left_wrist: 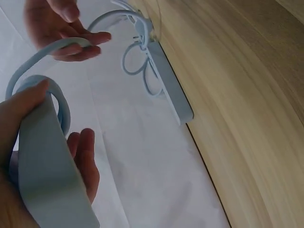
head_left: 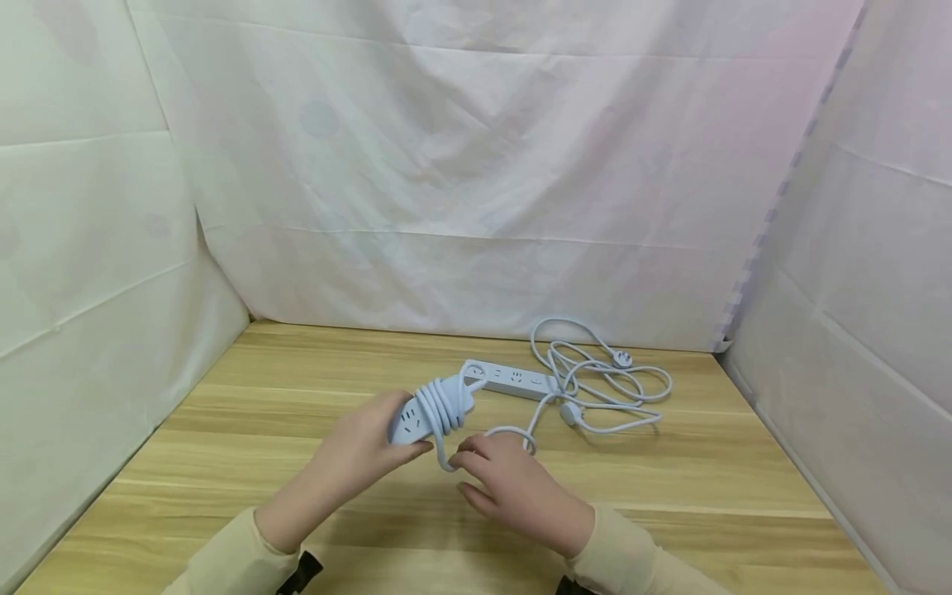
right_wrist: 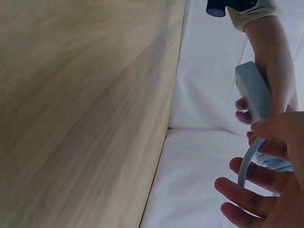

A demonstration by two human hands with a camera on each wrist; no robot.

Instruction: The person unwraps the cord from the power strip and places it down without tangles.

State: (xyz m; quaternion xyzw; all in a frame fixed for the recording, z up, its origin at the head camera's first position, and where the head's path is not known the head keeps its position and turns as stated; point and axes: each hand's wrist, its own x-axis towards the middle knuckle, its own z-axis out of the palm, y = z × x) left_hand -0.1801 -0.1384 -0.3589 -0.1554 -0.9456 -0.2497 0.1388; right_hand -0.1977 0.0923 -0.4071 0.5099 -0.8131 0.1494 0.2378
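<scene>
In the head view, my left hand [head_left: 364, 434] grips one end of a white power strip [head_left: 411, 423], holding it above the table. Several turns of its cord [head_left: 442, 405] are wrapped round the strip. My right hand [head_left: 513, 487] is just to the right with its fingers bent about a slack length of cord. From the right wrist view, this cord [right_wrist: 246, 164] runs through the fingers, with the thumb near it. The left wrist view shows the strip's plain underside [left_wrist: 47, 166] in the left palm. The far part of the cord passes behind the right hand.
A second white power strip [head_left: 513, 380] lies on the wooden table [head_left: 297, 372] farther back. To its right lie loosely looped cords [head_left: 606, 388] with two plugs, one plug [head_left: 621, 359] near the back edge. White cloth [head_left: 476, 165] hangs behind and at both sides.
</scene>
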